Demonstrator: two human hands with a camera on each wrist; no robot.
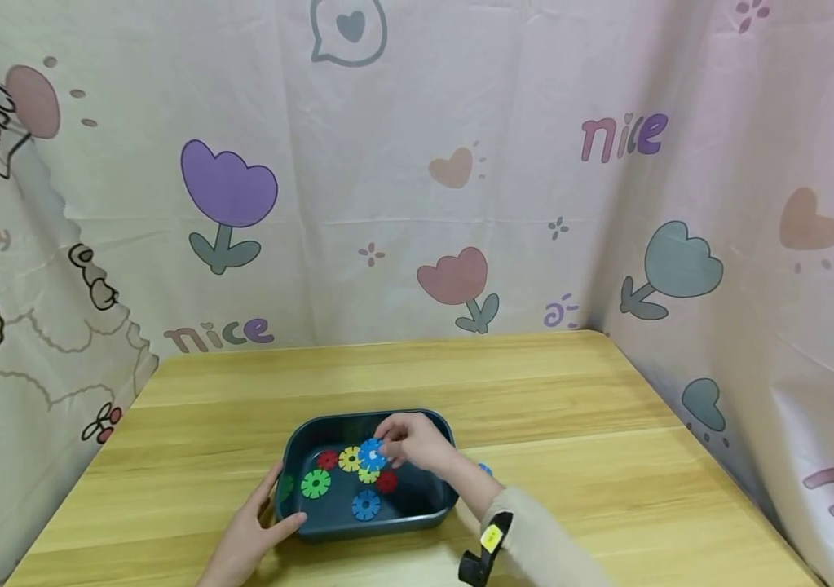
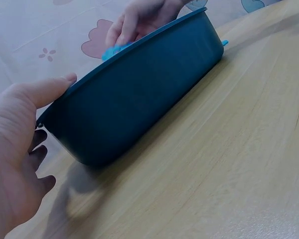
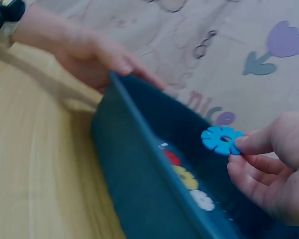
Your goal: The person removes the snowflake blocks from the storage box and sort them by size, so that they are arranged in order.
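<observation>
A dark teal plastic bin (image 1: 358, 534) sits on the table with several flower-shaped notched discs in it. My left hand (image 1: 244, 530) holds the bin's left end, thumb at the near corner of the rim and fingers along the side. Over the bin, my right hand (image 1: 417, 444) pinches a blue notched disc (image 3: 222, 140) between thumb and fingers. Below it lie a green disc (image 1: 315, 483), a yellow disc (image 1: 348, 459), a red disc (image 1: 327, 460) and another blue disc (image 1: 366, 505). A second red disc (image 1: 386, 482) shows near the middle.
A blue piece (image 1: 486, 469) lies on the wooden table (image 1: 571, 505) just right of the bin, partly hidden by the right forearm. Behind and beside the table hangs a printed curtain (image 1: 358, 285). A black wrist camera (image 1: 486, 550) is strapped on the right sleeve.
</observation>
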